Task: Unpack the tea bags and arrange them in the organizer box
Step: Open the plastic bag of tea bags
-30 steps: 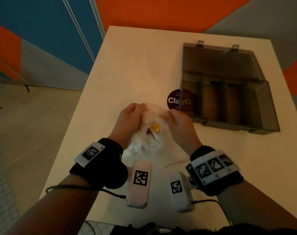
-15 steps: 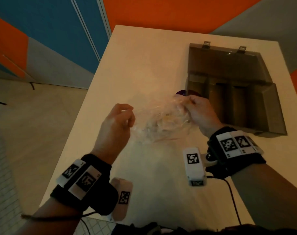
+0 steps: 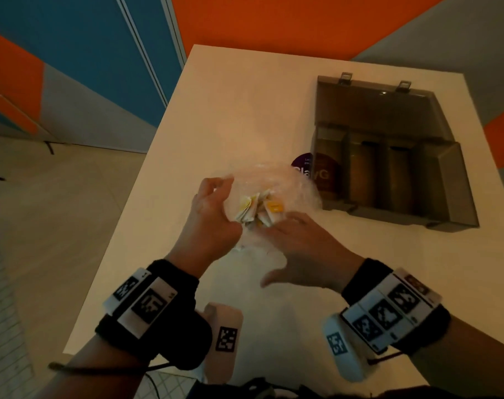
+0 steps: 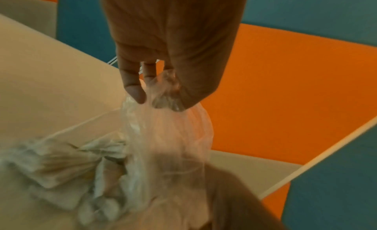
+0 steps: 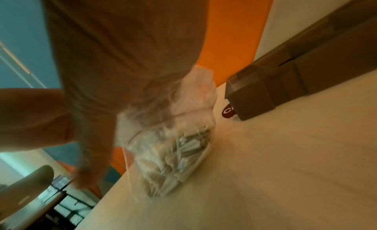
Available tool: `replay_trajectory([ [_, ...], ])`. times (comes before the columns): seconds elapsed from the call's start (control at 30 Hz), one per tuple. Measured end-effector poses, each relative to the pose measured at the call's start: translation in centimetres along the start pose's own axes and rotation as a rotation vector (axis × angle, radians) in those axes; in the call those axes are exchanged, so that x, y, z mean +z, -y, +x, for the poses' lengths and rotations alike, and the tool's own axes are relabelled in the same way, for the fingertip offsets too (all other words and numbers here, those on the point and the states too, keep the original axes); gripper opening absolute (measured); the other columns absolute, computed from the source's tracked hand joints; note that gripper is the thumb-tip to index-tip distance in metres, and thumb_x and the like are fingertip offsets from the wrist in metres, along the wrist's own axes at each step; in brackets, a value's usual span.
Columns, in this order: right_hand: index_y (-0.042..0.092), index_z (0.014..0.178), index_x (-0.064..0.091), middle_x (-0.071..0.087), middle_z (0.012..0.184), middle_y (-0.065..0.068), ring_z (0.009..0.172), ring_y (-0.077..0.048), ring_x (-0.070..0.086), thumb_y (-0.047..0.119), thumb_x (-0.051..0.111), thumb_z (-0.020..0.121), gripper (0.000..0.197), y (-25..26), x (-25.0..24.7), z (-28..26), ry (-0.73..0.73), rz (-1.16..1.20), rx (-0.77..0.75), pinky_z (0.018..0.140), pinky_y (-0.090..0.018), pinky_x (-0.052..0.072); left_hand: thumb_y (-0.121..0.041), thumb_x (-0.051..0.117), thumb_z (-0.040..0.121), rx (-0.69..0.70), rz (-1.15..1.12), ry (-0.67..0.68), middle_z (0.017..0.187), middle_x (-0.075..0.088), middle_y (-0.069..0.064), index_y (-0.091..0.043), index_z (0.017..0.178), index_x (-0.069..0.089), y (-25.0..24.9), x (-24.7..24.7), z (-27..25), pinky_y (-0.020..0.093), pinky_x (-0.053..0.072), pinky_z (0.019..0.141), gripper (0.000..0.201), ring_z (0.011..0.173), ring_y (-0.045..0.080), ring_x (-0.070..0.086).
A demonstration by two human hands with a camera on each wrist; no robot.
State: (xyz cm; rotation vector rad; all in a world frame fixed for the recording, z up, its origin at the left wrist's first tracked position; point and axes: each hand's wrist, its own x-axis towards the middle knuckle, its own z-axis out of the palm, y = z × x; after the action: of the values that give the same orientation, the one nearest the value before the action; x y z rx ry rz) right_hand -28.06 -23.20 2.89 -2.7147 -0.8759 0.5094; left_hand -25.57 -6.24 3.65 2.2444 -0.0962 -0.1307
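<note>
A clear plastic bag [image 3: 285, 182] holding several white and yellow tea bags [image 3: 258, 210] rests on the table left of the organizer box [image 3: 443, 180]. My left hand [image 3: 224, 185] pinches the bag's left edge between thumb and fingers; the left wrist view shows the same pinch of my left hand [image 4: 159, 96] on the plastic [image 4: 169, 133]. On the bag's near side, my right hand [image 3: 282, 226] lies flat with its thumb spread. In the right wrist view its fingertips are hidden behind the bag [image 5: 173, 133]. The grey box is open, its lid laid back and its compartments bare.
A round purple sticker [image 3: 302, 165] lies on the white table [image 3: 245, 105], partly under the box's left end. The table's left edge [image 3: 124, 208] drops to the floor close to my left hand. Orange and blue wall panels stand behind.
My right hand has let go of the bag's right top and moved toward me to its near side. The bag has sunk from being stretched between both hands onto the table.
</note>
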Motion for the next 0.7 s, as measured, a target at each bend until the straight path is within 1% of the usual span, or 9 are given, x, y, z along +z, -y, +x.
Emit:
replay_trajectory([
  [0.03, 0.021, 0.144, 0.02, 0.048, 0.138, -0.004, 0.127, -0.023, 0.041, 0.058, 0.057, 0.078, 0.084, -0.2, 0.4, -0.3, 0.084, -0.078, 0.01, 0.11, -0.029, 0.014, -0.004, 0.052, 0.063, -0.017, -0.008, -0.006, 0.121, 0.042, 0.012, -0.008, 0.134, 0.04, 0.0, -0.3, 0.1, 0.039, 0.04, 0.098, 0.073, 0.111, 0.035, 0.046],
  [0.17, 0.018, 0.126, 0.048, 0.061, 0.121, -0.004, 0.115, -0.023, 0.051, 0.056, 0.053, 0.083, 0.057, -0.5, 0.9, -1.7, 0.198, -0.228, 0.045, 0.11, -0.032, 0.021, 0.004, 0.05, 0.065, -0.051, 0.008, -0.027, 0.124, 0.038, 0.014, -0.009, 0.136, 0.036, 0.8, -0.7, 0.1, 0.048, 0.042, 0.096, 0.074, 0.107, 0.039, 0.045],
  [0.23, 0.019, 0.125, 0.05, 0.061, 0.123, -0.001, 0.116, -0.019, 0.051, 0.06, 0.05, 0.082, 0.059, -0.7, 0.6, -1.9, 0.263, -0.222, 0.068, 0.112, -0.031, 0.018, 0.0, 0.046, 0.063, -0.011, 0.025, -0.006, 0.127, 0.039, 0.015, -0.009, 0.137, 0.035, 0.7, -0.5, -0.2, 0.047, 0.041, 0.096, 0.075, 0.108, 0.038, 0.044],
  [0.3, 0.026, 0.129, 0.047, 0.057, 0.13, 0.003, 0.12, -0.013, 0.048, 0.063, 0.049, 0.08, 0.062, -0.6, -0.4, -2.0, 0.294, -0.065, 0.103, 0.11, -0.028, 0.018, -0.005, 0.042, 0.061, 0.041, 0.077, 0.016, 0.13, 0.04, 0.016, -0.008, 0.137, 0.035, 0.4, -0.5, -0.5, 0.036, 0.036, 0.095, 0.076, 0.111, 0.037, 0.042],
  [0.37, 0.031, 0.13, 0.046, 0.053, 0.133, 0.008, 0.12, -0.009, 0.045, 0.06, 0.05, 0.08, 0.058, -0.3, -1.5, -2.2, 0.119, 0.237, 0.154, 0.102, -0.026, 0.029, 0.001, 0.044, 0.065, 0.057, 0.098, 0.032, 0.132, 0.04, 0.014, -0.01, 0.137, 0.036, 0.1, -0.6, -0.4, 0.03, 0.031, 0.092, 0.073, 0.114, 0.035, 0.041],
  [0.43, 0.027, 0.12, 0.054, 0.054, 0.122, 0.006, 0.109, -0.004, 0.043, 0.054, 0.053, 0.079, 0.049, -0.5, -1.9, -1.8, -0.398, 0.384, 0.183, 0.093, -0.028, 0.039, 0.003, 0.042, 0.064, 0.068, 0.03, 0.034, 0.132, 0.041, 0.012, -0.011, 0.137, 0.036, 0.0, -0.6, -0.5, 0.038, 0.039, 0.095, 0.075, 0.115, 0.035, 0.043],
  [0.5, 0.021, 0.112, 0.056, 0.046, 0.125, -0.001, 0.11, -0.008, 0.036, 0.045, 0.062, 0.074, 0.045, -0.8, -1.5, -0.4, -0.656, 0.314, 0.28, 0.093, -0.029, 0.035, 0.0, 0.042, 0.062, 0.053, -0.063, 0.055, 0.133, 0.039, 0.01, -0.014, 0.138, 0.035, 0.0, -0.1, -0.7, 0.05, 0.044, 0.094, 0.078, 0.113, 0.034, 0.045],
  [0.6, 0.02, 0.114, 0.052, 0.029, 0.146, -0.01, 0.123, -0.025, 0.04, 0.018, 0.063, 0.082, 0.034, -1.5, -0.1, 2.0, -0.438, 0.213, 0.389, 0.097, -0.031, 0.038, -0.007, 0.039, 0.059, 0.034, -0.095, 0.086, 0.136, 0.037, 0.008, -0.014, 0.139, 0.032, 0.3, 0.5, -1.2, 0.053, 0.046, 0.09, 0.08, 0.11, 0.034, 0.045],
  [0.7, 0.011, 0.103, 0.057, 0.028, 0.149, -0.014, 0.11, -0.029, 0.056, -0.004, 0.049, 0.085, 0.025, -2.9, -0.1, 2.4, -0.422, 0.153, 0.214, 0.075, -0.031, 0.055, 0.001, 0.038, 0.058, 0.06, 0.01, 0.049, 0.137, 0.038, 0.011, -0.01, 0.138, 0.033, 0.9, -0.3, -1.3, 0.048, 0.043, 0.089, 0.08, 0.107, 0.035, 0.045],
])
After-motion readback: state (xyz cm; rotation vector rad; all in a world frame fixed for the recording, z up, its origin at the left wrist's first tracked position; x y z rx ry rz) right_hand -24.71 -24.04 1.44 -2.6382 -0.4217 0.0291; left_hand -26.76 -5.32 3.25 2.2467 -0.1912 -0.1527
